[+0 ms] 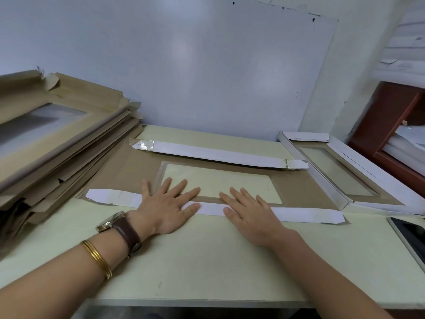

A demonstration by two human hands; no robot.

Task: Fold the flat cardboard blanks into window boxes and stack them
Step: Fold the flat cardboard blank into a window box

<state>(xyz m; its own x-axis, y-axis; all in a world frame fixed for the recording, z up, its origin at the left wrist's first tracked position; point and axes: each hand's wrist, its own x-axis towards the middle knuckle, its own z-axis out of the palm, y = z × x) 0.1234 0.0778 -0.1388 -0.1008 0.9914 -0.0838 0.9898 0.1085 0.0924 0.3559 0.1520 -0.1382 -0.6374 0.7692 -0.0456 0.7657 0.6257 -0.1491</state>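
Observation:
A flat brown cardboard blank with a clear window lies on the pale table. Its far flap and near flap are folded inward, white side up. My left hand lies flat with fingers spread, pressing the near flap down left of centre. My right hand presses the same flap, flat, just to the right. A tall stack of flat brown blanks rises at the left. A folded window box sits at the right.
A large white board leans against the wall behind the table. A dark phone or tablet lies at the table's right edge. A red-brown shelf with white sheets stands at the far right. The table's front edge is near me.

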